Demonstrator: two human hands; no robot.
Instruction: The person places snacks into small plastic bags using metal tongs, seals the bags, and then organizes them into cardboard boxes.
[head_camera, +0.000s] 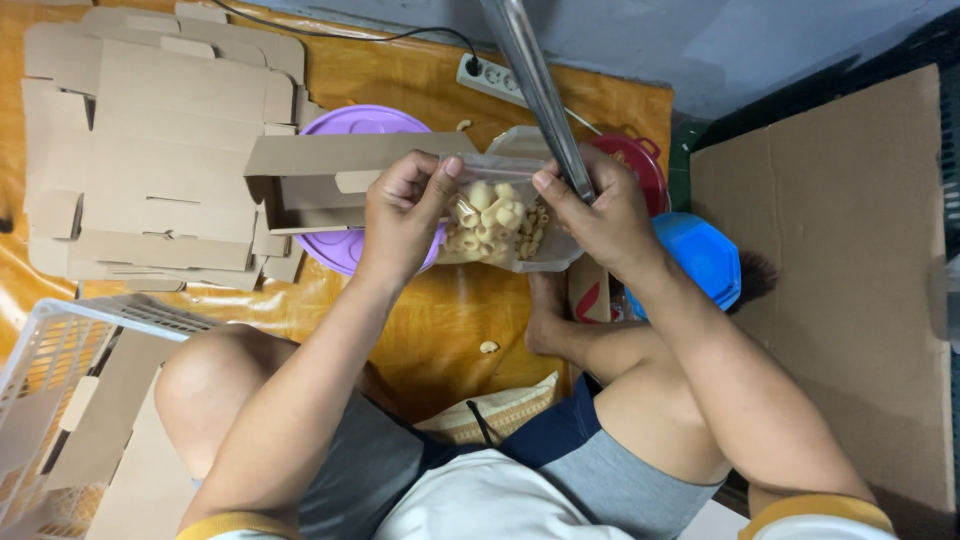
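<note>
An orange mat (440, 320) covers the floor, with a large cardboard sheet (850, 260) at the right of the frame. Flat carton blanks (150, 130) lie stacked at upper left, a white basket (50, 350) at lower left. A folded-up box (320, 175) sits left of centre over a purple lid (370, 122). At centre, the left hand (400, 215) and right hand (600, 215) both pinch a clear bag (500, 225) of pasta.

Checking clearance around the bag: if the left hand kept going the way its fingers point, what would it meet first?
The left hand points up and right, already pinching the clear bag of pasta; beyond that, probably the metal pole, though depth is unclear.
</note>
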